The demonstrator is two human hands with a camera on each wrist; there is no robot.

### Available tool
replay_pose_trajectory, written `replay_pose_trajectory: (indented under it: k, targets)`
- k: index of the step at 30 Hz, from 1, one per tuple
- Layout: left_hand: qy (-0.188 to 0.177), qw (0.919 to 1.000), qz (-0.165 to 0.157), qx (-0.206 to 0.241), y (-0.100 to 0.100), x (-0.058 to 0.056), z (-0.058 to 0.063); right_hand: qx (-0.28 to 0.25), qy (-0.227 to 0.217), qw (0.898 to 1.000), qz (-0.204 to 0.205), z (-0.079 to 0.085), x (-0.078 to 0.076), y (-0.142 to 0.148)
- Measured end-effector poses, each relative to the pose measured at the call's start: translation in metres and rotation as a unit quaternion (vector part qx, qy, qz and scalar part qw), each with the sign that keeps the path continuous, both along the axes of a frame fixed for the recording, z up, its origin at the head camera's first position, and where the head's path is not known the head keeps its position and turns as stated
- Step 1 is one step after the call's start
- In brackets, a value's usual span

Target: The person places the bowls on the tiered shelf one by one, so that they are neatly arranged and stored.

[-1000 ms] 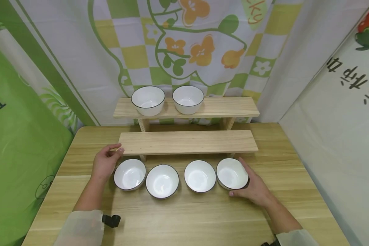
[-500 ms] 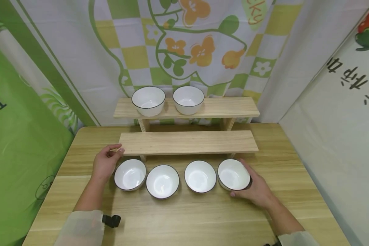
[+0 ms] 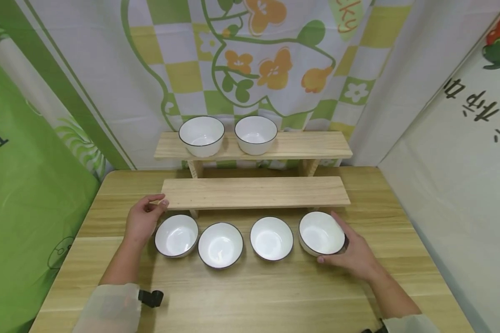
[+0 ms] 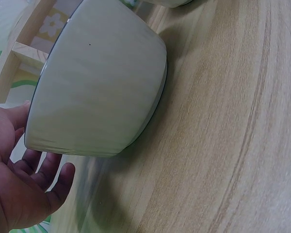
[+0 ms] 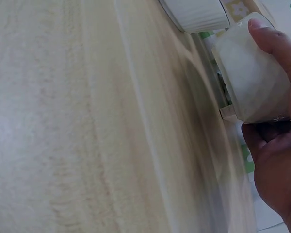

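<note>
My right hand (image 3: pixel 354 252) grips the rightmost white bowl (image 3: pixel 321 232), thumb at its near side and fingers round its far right side. In the right wrist view, the thumb presses on the wall of this bowl (image 5: pixel 257 73), and its base stands clear of the table. My left hand (image 3: pixel 143 219) is at the left end of the lower wooden shelf (image 3: pixel 254 193), fingertips right at its edge, fingers loosely bent. Next to it stands the leftmost white bowl (image 3: pixel 177 236), whose outer wall fills much of the left wrist view. Two more dark-rimmed bowls, a left-middle bowl (image 3: pixel 221 245) and a right-middle bowl (image 3: pixel 271 238), stand between.
On the upper wooden shelf (image 3: pixel 312 144) stand two more white bowls, a left one (image 3: pixel 202 136) and a right one (image 3: pixel 256 135). The two-tier rack sits at the back of the wooden table (image 3: pixel 250 300), before a patterned curtain (image 3: pixel 250 69).
My right hand has shifted to the right with its bowl, widening the gap to the neighbouring bowl, and has raised it slightly. My left hand and the other bowls have stayed put.
</note>
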State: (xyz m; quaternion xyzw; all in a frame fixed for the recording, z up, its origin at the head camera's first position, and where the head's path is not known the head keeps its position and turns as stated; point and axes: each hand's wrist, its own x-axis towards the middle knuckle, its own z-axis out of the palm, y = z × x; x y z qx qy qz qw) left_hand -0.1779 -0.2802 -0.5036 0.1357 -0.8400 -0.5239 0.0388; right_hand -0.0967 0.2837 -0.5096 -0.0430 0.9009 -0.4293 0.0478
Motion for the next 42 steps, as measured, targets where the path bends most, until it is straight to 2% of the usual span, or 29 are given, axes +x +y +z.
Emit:
replay_pose_trajectory:
  k: [7, 14, 21, 32, 42]
  targets:
    - [0.011, 0.9999, -0.001, -0.005, -0.001, -0.001, -0.002, -0.012, 0.01, 1.0, -0.006, 0.007, -0.005, -0.001]
    - [0.004, 1.0, -0.002, -0.005, -0.002, 0.0, -0.002, -0.026, 0.024, 0.999, -0.009, 0.021, -0.01, -0.004]
    - [0.0, 1.0, -0.002, -0.008, -0.002, 0.001, -0.002, -0.069, 0.031, 0.997, -0.005, 0.035, -0.016, -0.007]
    - [0.002, 1.0, 0.006, -0.005, -0.003, 0.002, -0.004, -0.137, 0.052, 0.989, 0.017, 0.046, -0.035, -0.011]
    - [0.007, 1.0, 0.001, -0.005, -0.002, -0.001, -0.003, -0.139, 0.066, 0.988, 0.004, 0.059, -0.049, -0.014]
